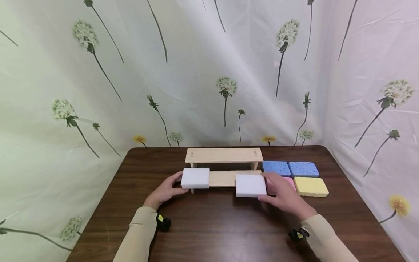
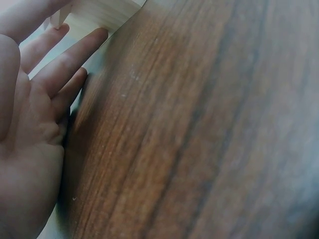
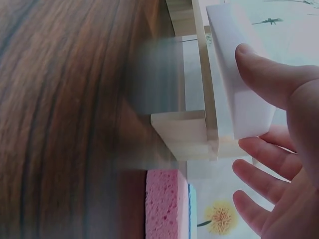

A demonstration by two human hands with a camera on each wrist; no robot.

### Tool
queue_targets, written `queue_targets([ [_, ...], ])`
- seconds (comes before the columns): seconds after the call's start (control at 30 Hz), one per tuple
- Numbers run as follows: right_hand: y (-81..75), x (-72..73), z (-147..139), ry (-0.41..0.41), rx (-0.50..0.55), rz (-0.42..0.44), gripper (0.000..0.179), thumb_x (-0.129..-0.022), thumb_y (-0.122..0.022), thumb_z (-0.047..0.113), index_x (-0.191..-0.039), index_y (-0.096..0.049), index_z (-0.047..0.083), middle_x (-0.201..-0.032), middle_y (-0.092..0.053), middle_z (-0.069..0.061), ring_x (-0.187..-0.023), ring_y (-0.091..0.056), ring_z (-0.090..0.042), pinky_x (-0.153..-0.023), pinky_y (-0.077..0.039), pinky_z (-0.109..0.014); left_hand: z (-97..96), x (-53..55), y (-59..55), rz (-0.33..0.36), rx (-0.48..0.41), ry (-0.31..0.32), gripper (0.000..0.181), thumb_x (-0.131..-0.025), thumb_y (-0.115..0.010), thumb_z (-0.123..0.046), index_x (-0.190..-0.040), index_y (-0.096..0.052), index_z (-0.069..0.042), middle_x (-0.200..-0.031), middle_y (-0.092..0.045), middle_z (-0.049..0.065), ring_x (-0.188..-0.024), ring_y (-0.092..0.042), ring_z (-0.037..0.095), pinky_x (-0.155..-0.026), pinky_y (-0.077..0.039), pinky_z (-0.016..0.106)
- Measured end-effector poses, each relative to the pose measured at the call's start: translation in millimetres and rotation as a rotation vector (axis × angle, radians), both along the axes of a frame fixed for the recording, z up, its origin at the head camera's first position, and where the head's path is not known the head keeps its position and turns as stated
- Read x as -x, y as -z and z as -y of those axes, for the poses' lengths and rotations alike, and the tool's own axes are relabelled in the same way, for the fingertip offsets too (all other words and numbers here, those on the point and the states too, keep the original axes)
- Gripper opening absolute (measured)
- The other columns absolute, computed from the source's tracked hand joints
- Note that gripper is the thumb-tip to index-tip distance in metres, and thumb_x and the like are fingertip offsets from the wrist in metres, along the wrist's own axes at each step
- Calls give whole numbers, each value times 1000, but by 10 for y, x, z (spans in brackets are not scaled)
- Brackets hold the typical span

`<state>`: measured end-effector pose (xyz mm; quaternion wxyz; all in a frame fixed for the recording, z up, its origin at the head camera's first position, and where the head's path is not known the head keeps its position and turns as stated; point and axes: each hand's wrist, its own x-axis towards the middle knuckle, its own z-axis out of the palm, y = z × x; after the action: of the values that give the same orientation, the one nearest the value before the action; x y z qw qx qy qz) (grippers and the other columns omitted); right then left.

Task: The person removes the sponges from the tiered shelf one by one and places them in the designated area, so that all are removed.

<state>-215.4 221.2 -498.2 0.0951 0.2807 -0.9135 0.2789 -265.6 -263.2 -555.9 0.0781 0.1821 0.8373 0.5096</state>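
Observation:
A two-step wooden rack (image 1: 224, 155) stands toward the back of the table. On the left end of its lower step (image 1: 222, 179) lies a white sponge block (image 1: 195, 178); my left hand (image 1: 168, 189) holds it by its left side, thumb near the front corner. In the left wrist view that block is out of sight, and only the palm and fingers (image 2: 65, 69) show beside the rack. My right hand (image 1: 284, 194) pinches a second white sponge block (image 1: 250, 186) by its right end. The right wrist view has this block (image 3: 244, 94) tilted just above the step.
Right of the rack are two blue sponges (image 1: 303, 169), a yellow sponge (image 1: 311, 186) and a pink sponge (image 3: 162, 204), the pink one partly behind my right hand. A dark wooden table (image 1: 209, 229) lies beneath, with a dandelion-print cloth (image 1: 196, 72) behind it.

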Motion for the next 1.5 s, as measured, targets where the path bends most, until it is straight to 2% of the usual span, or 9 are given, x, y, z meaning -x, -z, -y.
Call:
queue_targets([
  [0.13, -5, -34, -63, 24, 8, 21, 80, -81, -93, 36, -145, -58, 3, -141, -64, -13, -130, -59, -33, -106, -48, -58, -3, 3, -14, 10, -18, 5, 80, -90, -85, -15, -158, -44, -4, -146, -62, 18, -136, -52, 30, -111, -39, 38],
  [0.37, 27, -84, -176, 34, 3, 6, 78, -82, -92, 38, -143, -60, 2, -139, -64, -14, -129, -59, -34, -105, -48, -58, -6, -4, -29, 22, -26, 12, 79, -91, -84, -14, -158, -44, -4, -146, -62, 18, -137, -50, 32, -109, -37, 26],
  [0.6, 55, -146, -262, 51, 5, 20, 78, -82, -93, 37, -146, -60, 6, -141, -65, -12, -130, -57, -34, -103, -47, -60, -9, -14, -11, 33, -19, -5, 80, -90, -85, -14, -158, -45, -4, -146, -62, 18, -137, -50, 32, -115, -35, 48],
  [0.67, 61, -157, -284, 45, 18, 21, 79, -81, -94, 35, -147, -59, 8, -142, -65, -12, -131, -56, -33, -103, -47, -60, -6, -12, -7, 33, -20, -7, 80, -90, -85, -14, -158, -45, -4, -146, -62, 18, -137, -50, 32, -115, -34, 50],
  [0.83, 75, -187, -343, 27, 38, 12, 83, -78, -96, 29, -149, -57, 13, -144, -63, -8, -132, -55, -27, -103, -48, -57, -5, -8, -9, 33, -24, -5, 80, -90, -85, -14, -158, -45, -4, -145, -62, 18, -137, -50, 33, -115, -33, 53],
  [1.03, 101, -238, -414, 38, 41, 31, 86, -77, -97, 25, -151, -55, 16, -146, -61, -7, -126, -64, -24, -99, -54, -53, -10, -13, -16, 26, -27, 4, 80, -90, -86, -15, -158, -45, -4, -145, -62, 18, -137, -50, 34, -115, -34, 55],
  [1.23, 126, -313, -474, 85, 13, 37, 87, -79, -95, 33, -151, -53, 9, -148, -59, -10, -124, -66, -32, -101, -51, -59, -15, -19, -10, 17, -11, -2, 80, -90, -86, -15, -157, -45, -4, -144, -63, 18, -136, -51, 33, -114, -36, 52],
  [1.37, 151, -355, -510, 92, 10, 22, 87, -79, -95, 32, -150, -53, 6, -145, -62, -12, -116, -70, -29, -97, -53, -58, -20, -22, -11, 14, -3, -2, 80, -90, -85, -15, -158, -44, -3, -144, -63, 19, -135, -52, 33, -113, -37, 51],
  [1.5, 165, -387, -557, 100, 4, 1, 82, -79, -95, 31, -146, -56, 2, -138, -65, -15, -118, -67, -32, -96, -53, -59, -20, -21, -21, 20, -10, -4, 80, -90, -85, -14, -158, -44, -3, -144, -62, 19, -136, -51, 34, -113, -37, 52],
])
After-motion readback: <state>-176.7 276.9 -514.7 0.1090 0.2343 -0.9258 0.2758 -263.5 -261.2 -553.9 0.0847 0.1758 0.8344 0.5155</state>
